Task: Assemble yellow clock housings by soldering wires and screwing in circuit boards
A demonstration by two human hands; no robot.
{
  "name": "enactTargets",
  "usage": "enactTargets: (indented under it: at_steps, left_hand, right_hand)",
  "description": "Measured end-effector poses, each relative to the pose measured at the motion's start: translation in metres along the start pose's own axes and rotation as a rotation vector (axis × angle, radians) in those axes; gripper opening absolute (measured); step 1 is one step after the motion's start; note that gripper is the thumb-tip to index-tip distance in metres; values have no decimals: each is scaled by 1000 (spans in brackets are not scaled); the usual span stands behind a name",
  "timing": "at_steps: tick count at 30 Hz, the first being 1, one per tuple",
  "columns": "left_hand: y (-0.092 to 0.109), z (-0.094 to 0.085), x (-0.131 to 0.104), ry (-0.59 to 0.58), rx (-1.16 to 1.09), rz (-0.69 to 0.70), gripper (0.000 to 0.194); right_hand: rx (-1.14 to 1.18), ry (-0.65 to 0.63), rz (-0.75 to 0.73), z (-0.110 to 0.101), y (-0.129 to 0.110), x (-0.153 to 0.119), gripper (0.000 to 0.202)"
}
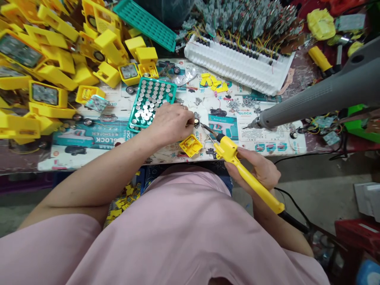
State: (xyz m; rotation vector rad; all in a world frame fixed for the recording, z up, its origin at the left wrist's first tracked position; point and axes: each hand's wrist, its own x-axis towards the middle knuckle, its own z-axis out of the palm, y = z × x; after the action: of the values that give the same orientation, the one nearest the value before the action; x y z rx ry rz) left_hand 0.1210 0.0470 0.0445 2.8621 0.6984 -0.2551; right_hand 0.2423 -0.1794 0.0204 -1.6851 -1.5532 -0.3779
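Note:
My right hand [261, 170] is wrapped round a yellow soldering gun [237, 158], whose tip points left toward a small round metal part [196, 121] on the table. Beside that part, my left hand [173, 122] is closed with its fingertips pressed together; what they pinch, if anything, is hidden. A small open yellow plastic housing [190, 145] lies just below my left fingers. Left of them, partly behind my left hand, is a teal tray [135, 114] holding many silver button cells [146, 111].
Yellow toy casings [59, 63] are heaped at the left. A white ridged foam rack [237, 63] with wired parts and circuit boards stands at the back. A grey electric screwdriver [311, 99] juts in from the right. Small yellow pieces [213, 82] and screws [243, 102] lie mid-table.

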Motion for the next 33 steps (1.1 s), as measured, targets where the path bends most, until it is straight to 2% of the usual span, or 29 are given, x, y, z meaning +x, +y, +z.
enactTargets:
  at_steps: [5, 17, 24, 33]
  left_hand:
    - [1, 0, 2, -5, 19, -16, 33]
    - [2, 0, 2, -5, 34, -21, 34]
    - [2, 1, 2, 26, 12, -29, 33]
    - [2, 2, 3, 1, 12, -45, 35]
  right_hand:
    - [78, -7, -88, 3, 0, 3, 30]
    - [37, -28, -183, 10, 0, 9, 25]
    - [11, -104, -181, 8, -2, 13, 20]
    - [-25, -53, -185, -1, -2, 16, 23]
